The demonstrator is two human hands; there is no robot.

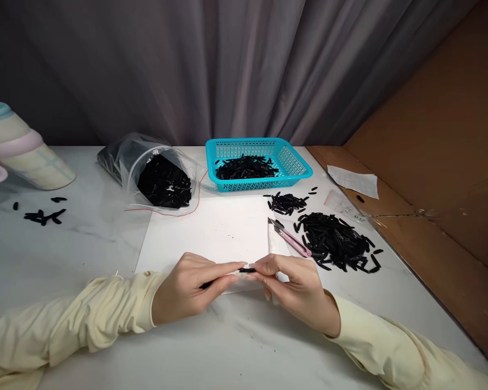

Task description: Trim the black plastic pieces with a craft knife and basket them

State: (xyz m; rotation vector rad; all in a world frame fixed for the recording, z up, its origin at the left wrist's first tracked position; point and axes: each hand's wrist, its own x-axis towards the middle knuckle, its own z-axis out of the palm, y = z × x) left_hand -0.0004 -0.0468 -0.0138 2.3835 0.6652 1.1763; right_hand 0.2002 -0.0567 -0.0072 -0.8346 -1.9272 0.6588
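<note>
pinching its ends, left fingers (223, 269) and right fingers (277, 265) hold a slim black piece (247, 270) between them.

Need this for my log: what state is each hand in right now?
Left hand: closed, pinching one end of a slim black strip; another black piece shows inside its grasp.
Right hand: closed, pinching the strip's other end.

A pleated grey curtain (146, 70) and brown panel (439, 130) border the marbled white tabletop (97, 244).
</note>
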